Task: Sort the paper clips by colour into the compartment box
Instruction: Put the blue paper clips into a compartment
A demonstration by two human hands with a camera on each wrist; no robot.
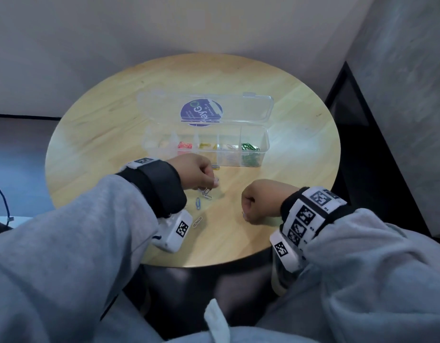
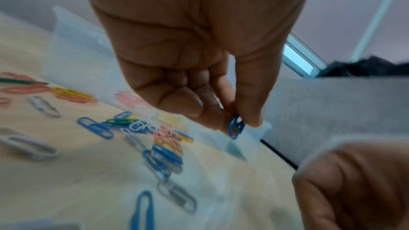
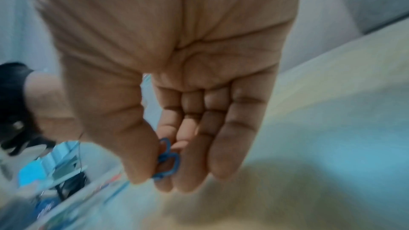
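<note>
Beyond both hands, compartment box [image 1: 253, 154] lying crosswise on worktop [image 1: 115, 115]; left hand [image 2: 199, 69] nearer, pinching blue clip [image 2: 236, 126]; right hand [image 3: 177, 93] pinching blue clips [image 3: 167, 161].

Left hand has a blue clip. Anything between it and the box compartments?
Nothing visible. The left hand pinches the blue clip just in front of the compartment box; its lid lies folded back behind, leaving the compartments open on top. Loose clips lie only on the table.

the round sticker [image 1: 201, 112] on the box lid [image 1: 246, 107]: print too blurred to read.
</note>
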